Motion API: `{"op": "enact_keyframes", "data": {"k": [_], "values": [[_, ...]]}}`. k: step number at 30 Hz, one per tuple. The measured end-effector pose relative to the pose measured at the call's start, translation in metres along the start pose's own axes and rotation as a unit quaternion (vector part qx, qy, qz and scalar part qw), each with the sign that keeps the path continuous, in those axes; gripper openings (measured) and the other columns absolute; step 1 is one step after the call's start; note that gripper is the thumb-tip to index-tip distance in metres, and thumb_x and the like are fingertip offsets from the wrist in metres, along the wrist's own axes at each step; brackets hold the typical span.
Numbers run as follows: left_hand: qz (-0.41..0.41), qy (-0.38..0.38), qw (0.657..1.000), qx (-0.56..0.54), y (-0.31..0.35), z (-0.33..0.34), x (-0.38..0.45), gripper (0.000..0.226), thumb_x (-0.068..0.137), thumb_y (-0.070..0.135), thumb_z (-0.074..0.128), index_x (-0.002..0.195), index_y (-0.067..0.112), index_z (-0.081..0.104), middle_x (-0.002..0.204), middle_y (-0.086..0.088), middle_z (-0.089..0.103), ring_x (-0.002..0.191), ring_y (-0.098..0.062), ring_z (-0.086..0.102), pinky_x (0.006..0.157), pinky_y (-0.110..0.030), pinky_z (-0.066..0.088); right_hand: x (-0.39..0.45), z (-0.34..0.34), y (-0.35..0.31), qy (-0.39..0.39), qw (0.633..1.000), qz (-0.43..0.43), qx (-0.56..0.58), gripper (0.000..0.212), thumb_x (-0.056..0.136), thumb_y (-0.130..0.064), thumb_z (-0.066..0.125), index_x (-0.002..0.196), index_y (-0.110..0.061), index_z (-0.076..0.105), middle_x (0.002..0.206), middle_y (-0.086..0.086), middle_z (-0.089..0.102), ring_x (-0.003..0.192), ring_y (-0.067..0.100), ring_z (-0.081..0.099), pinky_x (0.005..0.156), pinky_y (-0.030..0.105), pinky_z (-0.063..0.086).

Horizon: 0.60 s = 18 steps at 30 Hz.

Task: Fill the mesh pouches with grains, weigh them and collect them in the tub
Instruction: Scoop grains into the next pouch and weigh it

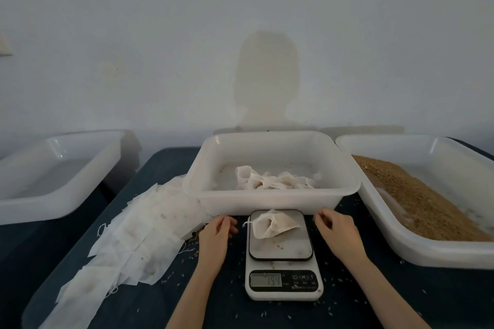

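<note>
Fingers of both hands hang loosely curled and hold nothing: the left hand (217,232) rests on the table just left of the scale, the right hand (337,230) just right of it, neither touching the pouch.

The dark blue table (224,299) carries everything. On its right side sits the grain tub (417,251), a wide white tray with a slope of brown grains (417,200) banked against its near-left wall. In the middle, at the back, stands the collecting tub (270,203), white and deep, with a loose heap of filled pouches (275,181) on its floor. A third white tub (53,189) stands apart on the left, off the table's edge; nothing shows inside it.

A long overlapping row of flat empty pouches (128,243) runs from the collecting tub's left corner down toward the near-left of the table.

The white kitchen scale (283,294) sits between the hands, its platform touching the front wall of the collecting tub. Its display (266,280) is lit, the digits too blurred to read surely.

One mesh pouch (272,225) lies on the far part of the platform, mouth agape, drawstring trailing left.

Stray grains speckle the tablecloth around the scale
</note>
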<state>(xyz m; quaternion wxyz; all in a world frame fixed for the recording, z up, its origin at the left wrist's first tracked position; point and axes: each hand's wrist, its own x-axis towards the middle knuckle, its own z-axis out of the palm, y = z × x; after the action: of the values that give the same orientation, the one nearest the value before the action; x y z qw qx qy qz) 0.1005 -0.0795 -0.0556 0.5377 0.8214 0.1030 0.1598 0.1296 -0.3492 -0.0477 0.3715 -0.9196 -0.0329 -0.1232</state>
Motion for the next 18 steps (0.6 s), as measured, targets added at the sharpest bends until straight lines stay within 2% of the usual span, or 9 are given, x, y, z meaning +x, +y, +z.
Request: {"op": "enact_keyframes", "data": {"k": [3, 7, 9, 11, 13, 15, 18], "values": [[0.000, -0.003, 1.000, 0.001, 0.000, 0.000, -0.001, 0.028, 0.098, 0.015, 0.045, 0.079, 0.022, 0.065, 0.073, 0.004, 0.065, 0.065, -0.003, 0.057, 0.058, -0.009, 0.042, -0.002, 0.000, -0.001, 0.009, 1.000, 0.004, 0.012, 0.021, 0.093, -0.027, 0.058, 0.072, -0.026, 0.060, 0.060, -0.001, 0.060, 0.055, 0.014, 0.057, 0.046, 0.023, 0.043], [-0.003, -0.007, 1.000, 0.002, 0.001, -0.001, 0.000, 0.028, 0.098, 0.014, 0.045, 0.079, 0.022, 0.065, 0.073, 0.004, 0.065, 0.065, -0.004, 0.057, 0.058, -0.010, 0.043, -0.004, -0.002, -0.011, 0.032, 0.999, -0.004, 0.043, 0.019, 0.093, -0.025, 0.058, 0.074, -0.026, 0.061, 0.059, -0.002, 0.060, 0.052, 0.015, 0.056, 0.050, 0.033, 0.048], [-0.007, -0.008, 1.000, 0.001, 0.001, -0.001, 0.000, 0.028, 0.098, 0.014, 0.045, 0.080, 0.021, 0.065, 0.073, 0.003, 0.066, 0.064, -0.003, 0.057, 0.058, -0.009, 0.043, -0.006, -0.005, -0.023, 0.041, 0.997, -0.028, 0.055, 0.024, 0.094, -0.028, 0.057, 0.070, -0.032, 0.056, 0.055, -0.006, 0.055, 0.048, 0.008, 0.052, 0.044, 0.023, 0.040], [-0.009, -0.010, 1.000, 0.004, 0.000, 0.000, 0.000, 0.027, 0.098, 0.015, 0.046, 0.081, 0.021, 0.066, 0.073, 0.004, 0.066, 0.064, -0.002, 0.058, 0.058, -0.008, 0.042, -0.010, -0.006, -0.044, 0.027, 0.996, -0.070, 0.051, 0.022, 0.092, -0.040, 0.051, 0.071, -0.036, 0.052, 0.055, -0.010, 0.054, 0.051, 0.002, 0.053, 0.045, 0.016, 0.036], [-0.009, -0.014, 1.000, 0.010, 0.000, 0.001, 0.000, 0.027, 0.098, 0.015, 0.046, 0.081, 0.022, 0.065, 0.073, 0.005, 0.066, 0.066, -0.003, 0.058, 0.059, -0.010, 0.042, -0.011, -0.005, -0.068, -0.018, 0.993, -0.114, 0.006, 0.021, 0.086, -0.056, 0.044, 0.080, -0.036, 0.050, 0.060, -0.010, 0.057, 0.054, 0.001, 0.055, 0.049, 0.014, 0.041], [-0.006, -0.016, 1.000, 0.016, 0.000, 0.001, 0.000, 0.026, 0.098, 0.016, 0.046, 0.081, 0.023, 0.065, 0.073, 0.005, 0.066, 0.068, -0.004, 0.059, 0.060, -0.012, 0.041, -0.010, 0.000, -0.091, -0.056, 0.984, -0.150, -0.075, 0.032, 0.079, -0.065, 0.039, 0.089, -0.035, 0.044, 0.062, -0.009, 0.058, 0.055, 0.003, 0.054, 0.054, 0.019, 0.045], [0.000, -0.015, 1.000, 0.021, 0.000, -0.001, -0.001, 0.026, 0.098, 0.015, 0.046, 0.081, 0.023, 0.065, 0.073, 0.005, 0.065, 0.068, -0.004, 0.059, 0.061, -0.013, 0.041, -0.008, 0.012, -0.109, -0.085, 0.959, -0.190, -0.193, 0.031, 0.083, -0.060, 0.044, 0.093, -0.031, 0.043, 0.072, -0.010, 0.056, 0.065, 0.011, 0.053, 0.060, 0.027, 0.042]]}}
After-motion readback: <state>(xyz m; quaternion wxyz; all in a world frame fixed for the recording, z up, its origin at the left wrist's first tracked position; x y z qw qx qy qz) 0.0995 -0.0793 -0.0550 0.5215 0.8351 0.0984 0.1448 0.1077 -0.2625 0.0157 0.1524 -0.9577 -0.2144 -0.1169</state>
